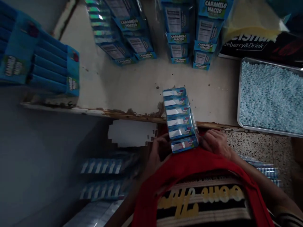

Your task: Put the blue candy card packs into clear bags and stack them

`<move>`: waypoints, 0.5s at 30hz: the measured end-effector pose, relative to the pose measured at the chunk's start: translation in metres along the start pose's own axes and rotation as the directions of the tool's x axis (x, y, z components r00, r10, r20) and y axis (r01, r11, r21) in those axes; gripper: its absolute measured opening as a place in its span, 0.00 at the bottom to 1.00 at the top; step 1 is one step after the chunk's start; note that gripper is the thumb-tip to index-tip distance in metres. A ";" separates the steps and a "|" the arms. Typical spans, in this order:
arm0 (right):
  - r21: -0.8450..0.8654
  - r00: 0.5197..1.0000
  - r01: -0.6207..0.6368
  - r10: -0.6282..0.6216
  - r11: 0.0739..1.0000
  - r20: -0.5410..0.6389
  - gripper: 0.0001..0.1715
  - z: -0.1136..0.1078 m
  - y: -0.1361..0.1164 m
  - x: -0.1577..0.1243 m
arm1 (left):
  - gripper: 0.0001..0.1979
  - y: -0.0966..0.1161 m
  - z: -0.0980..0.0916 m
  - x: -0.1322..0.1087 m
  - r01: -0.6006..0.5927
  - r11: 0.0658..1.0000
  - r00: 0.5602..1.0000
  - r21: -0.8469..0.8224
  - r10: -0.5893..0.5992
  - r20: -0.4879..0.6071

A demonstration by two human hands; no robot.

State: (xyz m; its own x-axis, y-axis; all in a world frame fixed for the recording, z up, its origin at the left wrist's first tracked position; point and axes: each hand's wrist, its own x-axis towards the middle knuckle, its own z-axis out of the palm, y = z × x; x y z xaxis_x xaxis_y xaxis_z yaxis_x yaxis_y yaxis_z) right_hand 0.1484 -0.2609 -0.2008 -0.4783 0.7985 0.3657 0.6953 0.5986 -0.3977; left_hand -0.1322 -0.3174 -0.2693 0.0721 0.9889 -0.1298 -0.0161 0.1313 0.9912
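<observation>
A row of small blue candy boxes (178,121) in a clear plastic bag leans over the worn front edge of the table, its near end against the red apron. My left hand (158,150) is closed at the lower left of this bagged pack, some fingers hidden behind it. On the other side, my right hand (216,143) is curled with its fingertips at the open-looking right edge of the clear plastic. The last box, nearest my body, sits slightly apart and tilted from the rest.
Bagged blue candy packs (142,37) stand along the back of the table (123,85). Blue display boxes (50,64) are stacked at left. At right, a metal tray (239,104) holds pale blue candies (270,97) before a black carton (251,45). More packs (101,189) lie below left.
</observation>
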 end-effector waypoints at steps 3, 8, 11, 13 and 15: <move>-0.090 0.991 -0.040 0.028 0.995 -0.133 0.12 0.004 -0.001 0.011 | 0.35 0.010 0.018 0.008 0.033 0.979 0.995 -0.199 -0.051 -0.087; -0.126 0.932 0.148 -0.181 0.981 -0.315 0.09 -0.014 -0.009 0.027 | 0.43 0.027 0.027 0.012 0.114 0.993 0.962 -0.039 -0.120 -0.246; -0.119 0.931 0.235 -0.259 0.965 -0.259 0.09 -0.027 -0.017 0.028 | 0.42 0.037 0.037 0.016 0.025 0.999 0.955 0.020 -0.018 -0.296; -0.135 0.932 0.252 -0.278 0.958 -0.233 0.10 -0.029 -0.019 0.022 | 0.37 0.039 0.043 0.022 -0.030 0.996 0.940 0.086 0.058 -0.336; -0.082 0.942 0.156 -0.173 0.984 -0.287 0.10 -0.024 -0.015 0.014 | 0.31 0.035 0.044 0.031 -0.054 0.978 0.921 0.201 0.126 -0.370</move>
State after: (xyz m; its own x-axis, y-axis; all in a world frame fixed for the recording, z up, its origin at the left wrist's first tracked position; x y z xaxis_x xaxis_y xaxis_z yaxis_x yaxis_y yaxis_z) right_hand 0.1442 -0.2603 -0.1698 -0.4166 0.6304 0.6550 0.6539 0.7083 -0.2659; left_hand -0.0868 -0.2852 -0.2377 -0.3042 0.9526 -0.0037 0.1803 0.0614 0.9817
